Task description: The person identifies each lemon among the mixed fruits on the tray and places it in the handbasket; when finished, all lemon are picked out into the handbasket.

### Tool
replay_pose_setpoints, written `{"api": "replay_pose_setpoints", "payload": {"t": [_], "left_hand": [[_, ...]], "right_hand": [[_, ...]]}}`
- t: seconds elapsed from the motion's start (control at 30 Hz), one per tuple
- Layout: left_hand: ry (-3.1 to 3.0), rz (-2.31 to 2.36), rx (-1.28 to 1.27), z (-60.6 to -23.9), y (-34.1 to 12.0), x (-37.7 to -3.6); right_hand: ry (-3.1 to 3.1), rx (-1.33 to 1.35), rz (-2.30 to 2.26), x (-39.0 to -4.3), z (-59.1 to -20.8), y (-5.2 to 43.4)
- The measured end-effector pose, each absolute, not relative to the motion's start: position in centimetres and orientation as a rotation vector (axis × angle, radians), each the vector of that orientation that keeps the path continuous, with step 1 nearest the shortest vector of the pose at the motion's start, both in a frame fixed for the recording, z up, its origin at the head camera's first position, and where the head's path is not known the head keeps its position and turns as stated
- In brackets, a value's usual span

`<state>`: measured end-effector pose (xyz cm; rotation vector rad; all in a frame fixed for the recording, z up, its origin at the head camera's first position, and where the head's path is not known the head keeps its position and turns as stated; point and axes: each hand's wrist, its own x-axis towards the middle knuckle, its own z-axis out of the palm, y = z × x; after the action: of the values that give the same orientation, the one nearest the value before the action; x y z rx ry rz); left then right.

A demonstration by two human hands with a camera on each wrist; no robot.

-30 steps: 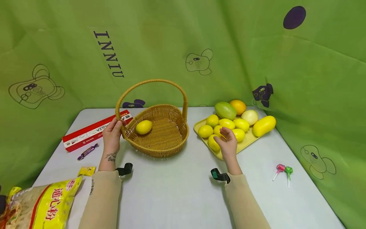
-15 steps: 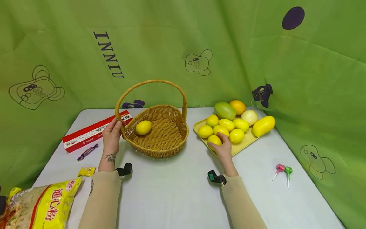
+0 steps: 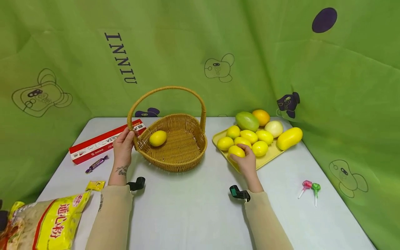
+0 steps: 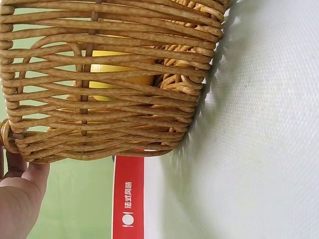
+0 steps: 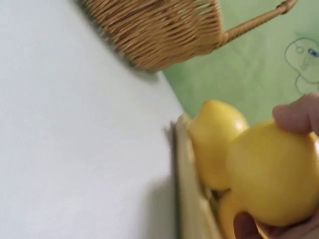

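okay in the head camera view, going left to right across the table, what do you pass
Yellow noodle bag → red box → left hand on the basket rim → wicker basket holding one lemon → right hand gripping a lemon → yellow tray of fruit → two lollipops.

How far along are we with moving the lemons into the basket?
Done: one lemon lies in the basket. In hand: right hand grips a second lemon at the tray; left hand holds the basket rim. Left: several more lemons on the tray.
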<state>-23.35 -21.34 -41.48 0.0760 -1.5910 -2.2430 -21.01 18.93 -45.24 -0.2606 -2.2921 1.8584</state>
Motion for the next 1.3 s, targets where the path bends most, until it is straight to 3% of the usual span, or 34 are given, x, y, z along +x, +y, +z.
{"api": "replay_pose_setpoints", "payload": {"t": [0.27, 0.63, 0.97, 1.3], "left_hand": [[-1.621, -2.226, 0.083, -41.3, -21.3, -23.2], [-1.674, -2.219, 0.151, -41.2, -21.5, -23.1], [-1.693, -2.204, 0.129, -41.5, -21.5, -23.2], [-1.704, -2.179, 0.135, -41.6, -21.6, -23.2]], "right_hand": [[-2.182, 0.062, 2.031, -20.8, -41.9, 16.5], [-2.292, 0.493, 2.147, -22.1, -39.0, 7.3], [-2.471, 0.547, 2.094, -22.6, -39.8, -0.2], [-2.482, 0.568, 2.065, -23.2, -40.0, -2.4]]}}
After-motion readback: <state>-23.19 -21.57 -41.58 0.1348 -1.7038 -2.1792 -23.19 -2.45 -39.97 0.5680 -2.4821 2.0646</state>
